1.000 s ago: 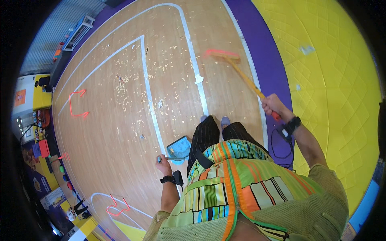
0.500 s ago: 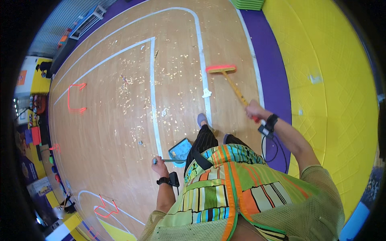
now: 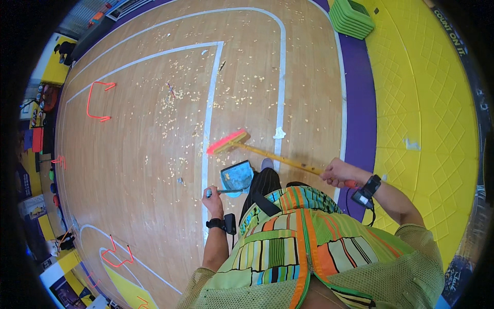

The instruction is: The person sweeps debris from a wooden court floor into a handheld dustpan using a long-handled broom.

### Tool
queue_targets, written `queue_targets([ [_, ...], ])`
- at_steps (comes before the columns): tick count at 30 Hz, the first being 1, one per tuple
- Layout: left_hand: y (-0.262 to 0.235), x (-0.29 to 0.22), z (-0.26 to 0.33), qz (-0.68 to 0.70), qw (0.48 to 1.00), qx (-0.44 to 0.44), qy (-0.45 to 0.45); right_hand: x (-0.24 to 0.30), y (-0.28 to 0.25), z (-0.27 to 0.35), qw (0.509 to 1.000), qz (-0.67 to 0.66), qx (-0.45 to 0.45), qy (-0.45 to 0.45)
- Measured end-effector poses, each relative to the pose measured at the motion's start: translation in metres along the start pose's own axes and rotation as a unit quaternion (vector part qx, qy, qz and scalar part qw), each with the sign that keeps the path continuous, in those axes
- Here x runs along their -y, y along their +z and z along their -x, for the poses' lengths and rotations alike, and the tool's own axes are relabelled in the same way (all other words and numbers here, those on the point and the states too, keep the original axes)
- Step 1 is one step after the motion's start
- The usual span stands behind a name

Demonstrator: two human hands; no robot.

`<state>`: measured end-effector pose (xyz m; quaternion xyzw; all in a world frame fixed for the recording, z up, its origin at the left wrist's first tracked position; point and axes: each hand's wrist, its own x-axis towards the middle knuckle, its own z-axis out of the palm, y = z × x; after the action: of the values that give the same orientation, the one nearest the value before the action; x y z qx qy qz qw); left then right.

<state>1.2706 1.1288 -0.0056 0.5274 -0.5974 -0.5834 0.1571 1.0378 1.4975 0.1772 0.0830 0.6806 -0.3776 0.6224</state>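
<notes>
My right hand [image 3: 339, 173] is closed round the yellow handle of a broom [image 3: 280, 160]. Its head, with red bristles [image 3: 222, 142], is over the wooden floor ahead of the dustpan, slightly blurred. Closed on the end of a thin grey handle, my left hand [image 3: 213, 202] holds a blue dustpan [image 3: 238, 175] low beside my leg. A few light bits lie in the pan. Many small pale scraps [image 3: 172, 105] are scattered over the floor [image 3: 134, 170], thickest ahead and to the left. A white crumpled piece [image 3: 279, 133] lies on a white floor line near my foot.
Red bent frames [image 3: 88, 103] stand at the left. Green stacked baskets [image 3: 351, 19] are at the far right, beside a purple strip [image 3: 358, 98] and yellow padded mat [image 3: 411, 113]. A person in dark clothing [image 3: 65, 50] is at the far left.
The broom head has swung left and nearer, from the right of the floor line to just ahead of the dustpan. The view has shifted, showing more of the green baskets.
</notes>
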Motion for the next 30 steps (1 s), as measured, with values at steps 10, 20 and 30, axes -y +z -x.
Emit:
queue_targets([
  [10,0.019,-0.012,-0.018,-0.003,0.999,0.04,0.03,0.098,-0.048,-0.149,0.982,-0.03,-0.128,-0.134],
  [20,0.037,-0.015,-0.033,0.003,1.0,0.004,0.018,0.117,-0.025,-0.178,0.987,0.066,-0.102,-0.11],
  [30,0.111,-0.055,-0.065,0.031,0.997,-0.068,-0.008,0.125,-0.12,-0.069,0.998,0.062,-0.003,-0.012],
])
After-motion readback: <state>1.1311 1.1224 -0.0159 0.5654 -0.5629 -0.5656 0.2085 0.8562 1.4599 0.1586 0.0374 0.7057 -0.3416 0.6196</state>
